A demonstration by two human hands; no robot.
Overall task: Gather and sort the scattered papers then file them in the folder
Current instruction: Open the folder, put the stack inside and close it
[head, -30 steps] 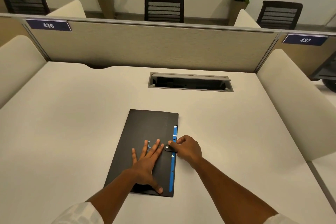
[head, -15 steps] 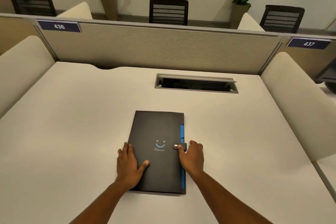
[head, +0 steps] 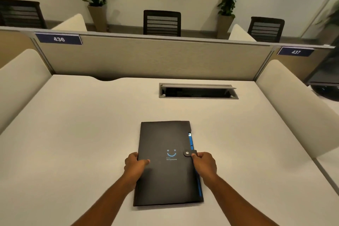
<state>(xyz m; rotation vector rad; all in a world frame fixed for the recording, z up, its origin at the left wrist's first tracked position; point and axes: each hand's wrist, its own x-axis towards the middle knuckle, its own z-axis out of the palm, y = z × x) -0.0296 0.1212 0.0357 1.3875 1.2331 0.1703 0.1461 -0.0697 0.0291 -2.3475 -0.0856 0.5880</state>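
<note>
A black folder (head: 165, 176) with a blue smiley print lies closed on the white desk (head: 73, 143), its snap tab (head: 189, 152) fastened over the right edge, where blue inner tabs show. My left hand (head: 134, 166) grips the folder's left edge, thumb on the cover. My right hand (head: 203, 164) grips the right edge just below the snap tab, thumb beside the tab. No loose papers are in view.
A grey cable hatch (head: 198, 91) stands open in the desk behind the folder. A beige partition (head: 146, 58) with labels 436 and 437 closes the back. Rounded white side panels flank the desk. Chairs and potted plants stand beyond.
The folder has been squared up from a tilt. My left hand slid from lying flat on the cover to gripping the left edge; my right hand left the snap tab and took the right edge.
</note>
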